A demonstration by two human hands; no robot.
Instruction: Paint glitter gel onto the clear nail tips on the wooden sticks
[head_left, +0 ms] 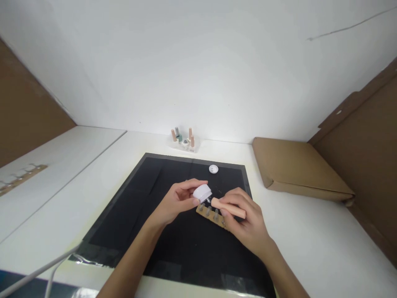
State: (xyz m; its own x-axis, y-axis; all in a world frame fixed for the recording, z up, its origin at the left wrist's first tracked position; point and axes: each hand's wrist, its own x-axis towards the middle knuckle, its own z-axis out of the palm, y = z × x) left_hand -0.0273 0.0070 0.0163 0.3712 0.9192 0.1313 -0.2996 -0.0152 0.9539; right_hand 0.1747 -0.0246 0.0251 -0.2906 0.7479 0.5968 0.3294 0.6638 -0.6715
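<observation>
A small white round jar [202, 193] is pinched between the thumb and fingers of my left hand [180, 200], tilted toward the right. My right hand [246, 217] grips a peach-coloured stick [229, 207] whose thin tip points at the jar's opening. Whether the tip touches the jar is too small to tell. Below both hands, a tan strip [211, 215] bearing several greyish nail-like tips lies on the black mat [198, 252]; my right fingers cover its right end. Farther back on the mat is a white round lid [214, 169].
A clear tray [197, 145] with several small bottles stands by the back wall. A cardboard box [300, 165] lies at the right. Another strip [23, 179] rests far left. White cables [40, 271] cross the lower left.
</observation>
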